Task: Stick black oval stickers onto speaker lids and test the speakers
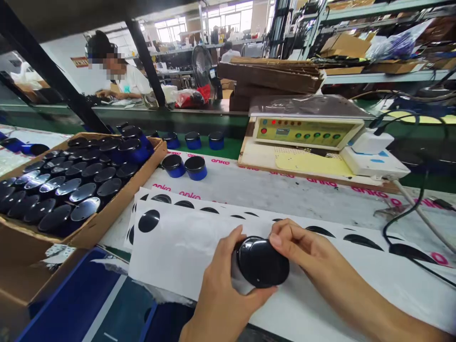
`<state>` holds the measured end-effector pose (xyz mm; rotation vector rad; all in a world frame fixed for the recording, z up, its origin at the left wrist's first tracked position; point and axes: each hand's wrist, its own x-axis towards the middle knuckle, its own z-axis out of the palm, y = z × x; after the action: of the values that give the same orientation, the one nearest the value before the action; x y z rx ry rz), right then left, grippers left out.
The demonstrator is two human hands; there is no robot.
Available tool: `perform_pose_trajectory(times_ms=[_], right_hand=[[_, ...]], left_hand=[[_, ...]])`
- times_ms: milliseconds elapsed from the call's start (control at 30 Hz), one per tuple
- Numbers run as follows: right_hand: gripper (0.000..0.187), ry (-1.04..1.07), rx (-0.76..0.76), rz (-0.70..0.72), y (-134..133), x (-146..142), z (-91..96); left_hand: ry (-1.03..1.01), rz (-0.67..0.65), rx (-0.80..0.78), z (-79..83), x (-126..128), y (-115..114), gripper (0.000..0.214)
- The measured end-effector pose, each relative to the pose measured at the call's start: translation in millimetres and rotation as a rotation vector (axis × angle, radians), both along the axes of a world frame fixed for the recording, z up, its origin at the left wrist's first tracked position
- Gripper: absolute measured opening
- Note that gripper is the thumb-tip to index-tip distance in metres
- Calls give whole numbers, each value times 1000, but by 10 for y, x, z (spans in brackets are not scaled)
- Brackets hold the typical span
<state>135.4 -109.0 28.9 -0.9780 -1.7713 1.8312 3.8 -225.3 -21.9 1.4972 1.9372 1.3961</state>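
My left hand (pixel 223 285) is wrapped round a round black-topped unit, its fingers and thumb gripping the sides. Over its top lies a glossy black round sticker (pixel 265 263), slightly offset from the rim at the upper left. The thumb and fingertips of my right hand (pixel 302 244) pinch the sticker's upper right edge. Both hands are above a white sticker sheet (pixel 181 251), which has one black round sticker (pixel 148 221) near its left end. The unit's lower body is mostly hidden by my left hand.
A cardboard box (pixel 142 178) of black-topped blue units stands at left. Two more blue units (pixel 195 168) sit behind the sheets. A control box (pixel 306 133) with buttons and a power strip (pixel 377 161) is at back right, its cables (pixel 409 209) hanging rightward. A co-worker (pixel 131 78) sits beyond.
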Motion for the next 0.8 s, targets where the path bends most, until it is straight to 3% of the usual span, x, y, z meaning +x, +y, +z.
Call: perform_pose_trajectory(times_ms=[300, 800], right_hand=[[34, 17, -64, -33, -66, -90, -54], [34, -89, 216, 12, -46, -89, -44]], left_hand=[[30, -10, 26, 2, -24, 26, 91], [83, -36, 63, -8, -37, 36, 80]])
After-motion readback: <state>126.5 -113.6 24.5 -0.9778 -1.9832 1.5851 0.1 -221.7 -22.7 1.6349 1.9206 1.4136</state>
